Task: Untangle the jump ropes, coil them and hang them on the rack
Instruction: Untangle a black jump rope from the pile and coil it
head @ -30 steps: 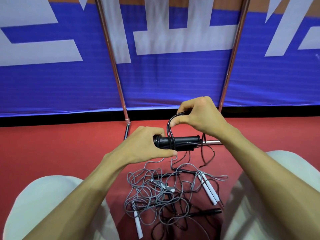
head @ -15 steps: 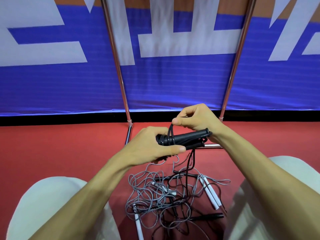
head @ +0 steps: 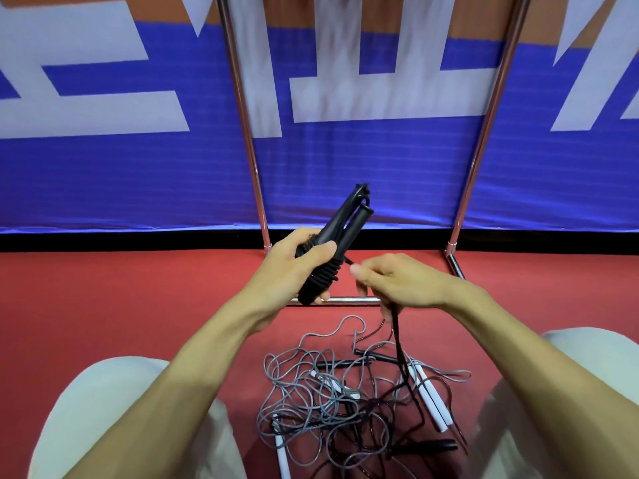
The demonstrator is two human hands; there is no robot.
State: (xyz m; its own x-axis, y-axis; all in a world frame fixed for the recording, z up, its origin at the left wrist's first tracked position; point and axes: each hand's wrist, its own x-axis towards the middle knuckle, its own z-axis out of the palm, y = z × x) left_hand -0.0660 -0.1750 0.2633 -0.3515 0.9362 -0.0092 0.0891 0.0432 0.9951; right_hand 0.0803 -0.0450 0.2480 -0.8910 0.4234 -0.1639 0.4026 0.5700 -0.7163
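Rack (head: 249, 150) is standing on red floor (head: 103, 305) before blue banner (head: 103, 174); tangled jump ropes (head: 321, 399) are lying in front; left hand (head: 297, 267) is gripping cord-wrapped black handles (head: 342, 223), tilted upward; right hand (head: 397, 281) is pinching trailing black cord (head: 397, 333) just beside them

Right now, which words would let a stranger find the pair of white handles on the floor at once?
Start at the metal rack before the blue banner, then look down to the tangle of ropes on the red floor between the person's knees. At its right edge lie the white handles, two side by side; the white handle at the lower left lies alone.
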